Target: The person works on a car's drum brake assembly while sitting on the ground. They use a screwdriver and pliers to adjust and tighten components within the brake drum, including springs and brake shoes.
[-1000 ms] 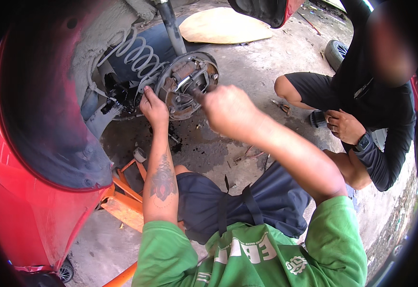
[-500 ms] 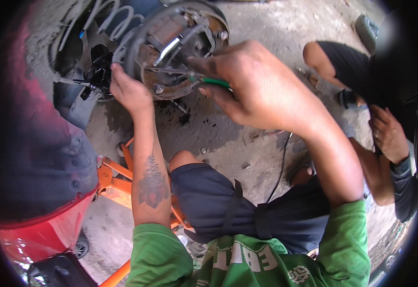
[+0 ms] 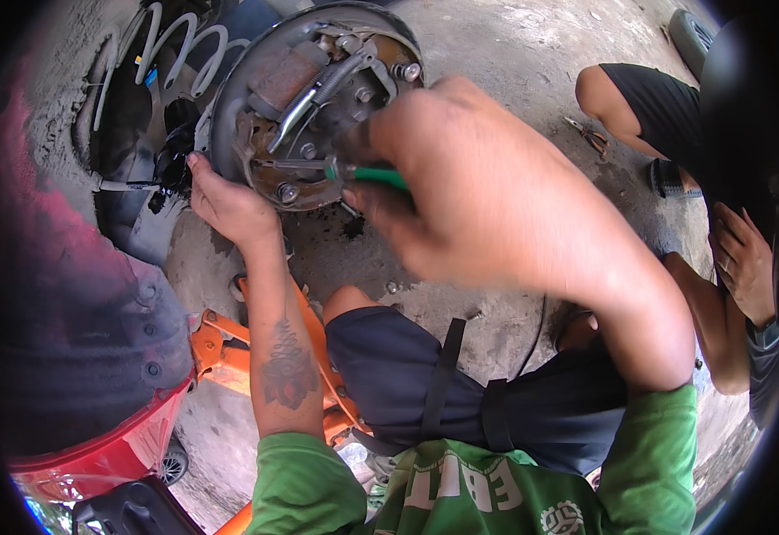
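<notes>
A round drum brake assembly, rusty and greasy, sits at the top middle with its shoes, springs and bolts exposed. My right hand is closed round the green handle of a screwdriver. Its slim metal shaft reaches left, and the tip lies against the lower left part of the brake. My left hand grips the lower left rim of the brake's backing plate, with some of its fingers hidden by the plate. A bright metal lever with a coil spring runs slantwise across the brake, above the screwdriver.
A grey coil spring is behind the brake, beside the red car body. An orange jack stands below my left forearm. At right another person crouches, a hand at the knee. Pliers lie on the concrete floor.
The brake appears slightly lower and further left in view. My right hand has moved left and down with the screwdriver, whose tip stays at the lower left of the brake.
</notes>
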Available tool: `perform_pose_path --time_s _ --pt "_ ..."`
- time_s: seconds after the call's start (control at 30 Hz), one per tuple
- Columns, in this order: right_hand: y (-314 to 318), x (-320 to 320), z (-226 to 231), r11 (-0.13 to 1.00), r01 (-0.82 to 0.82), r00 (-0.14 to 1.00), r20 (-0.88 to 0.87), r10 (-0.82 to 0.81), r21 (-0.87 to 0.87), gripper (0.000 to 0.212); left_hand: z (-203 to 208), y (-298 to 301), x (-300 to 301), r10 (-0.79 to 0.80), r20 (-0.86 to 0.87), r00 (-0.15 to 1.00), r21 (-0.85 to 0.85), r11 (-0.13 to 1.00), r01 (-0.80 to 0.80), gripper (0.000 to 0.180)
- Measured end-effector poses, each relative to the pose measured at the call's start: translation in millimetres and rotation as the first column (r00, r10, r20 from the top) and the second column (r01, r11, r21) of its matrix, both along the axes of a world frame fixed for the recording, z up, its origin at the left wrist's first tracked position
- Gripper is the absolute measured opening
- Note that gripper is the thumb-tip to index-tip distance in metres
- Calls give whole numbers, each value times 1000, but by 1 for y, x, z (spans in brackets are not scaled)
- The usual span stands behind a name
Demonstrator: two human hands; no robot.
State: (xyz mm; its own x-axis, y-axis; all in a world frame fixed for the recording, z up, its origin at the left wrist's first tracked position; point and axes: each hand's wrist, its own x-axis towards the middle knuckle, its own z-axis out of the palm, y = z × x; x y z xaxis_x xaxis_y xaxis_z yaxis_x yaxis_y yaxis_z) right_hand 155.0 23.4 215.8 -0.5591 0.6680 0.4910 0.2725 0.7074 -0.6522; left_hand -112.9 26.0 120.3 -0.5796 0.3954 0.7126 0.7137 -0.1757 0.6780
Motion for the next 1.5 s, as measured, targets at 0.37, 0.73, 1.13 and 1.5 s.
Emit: perform_pose_path --time_s 0.37,0.73,1.13,1.5 --pt "-44 -18 32 995 56 951 298 -78 80 13 12 0 20 -119 318 941 36 993 113 51" --pt "9 -6 20 978 14 991 136 15 -207 20 13 -1 18 -186 228 956 -6 981 193 52" --pt "-60 -36 43 969 121 898 392 -199 216 20 8 1 15 -295 189 937 97 955 281 47" --pt "-48 -27 38 967 166 892 390 -230 192 12 22 -95 134 -557 153 817 235 823 517 34"
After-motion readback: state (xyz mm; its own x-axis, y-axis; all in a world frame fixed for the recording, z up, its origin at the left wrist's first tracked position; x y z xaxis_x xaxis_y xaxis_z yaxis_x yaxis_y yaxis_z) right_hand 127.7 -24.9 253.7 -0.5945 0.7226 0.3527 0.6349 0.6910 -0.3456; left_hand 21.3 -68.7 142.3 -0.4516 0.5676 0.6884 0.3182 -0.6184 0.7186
